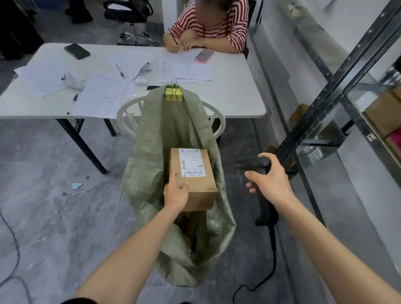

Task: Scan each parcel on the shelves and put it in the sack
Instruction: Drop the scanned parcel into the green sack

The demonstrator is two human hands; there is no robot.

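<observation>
A brown cardboard parcel (193, 178) is held over the open mouth of the green woven sack (158, 135), its white shipping label turned up. It is gripped at its near left corner by the left hand (175, 193), with the thumb laid on top and the fingers curled round the side. More brown card is glimpsed down inside the sack, right below the parcel.

Over on the right, a black scanner (266, 210) is held by the right hand (271, 182), fingers wrapped round the upper grip, and its head is pointed left towards the parcel. Its cable (273, 257) is seen trailing down to the grey floor.

The sack's top edge is pinned up by a yellow binder clip (173, 94) against the back of a cream chair (126, 115). Behind it, a white surface (236, 95) is spread with papers, two phones are lying there, and a person in a red-striped top (214, 23) is seated writing at the far side. At the right edge, metal shelves (339, 90) are stacked with cardboard boxes (385, 113).
</observation>
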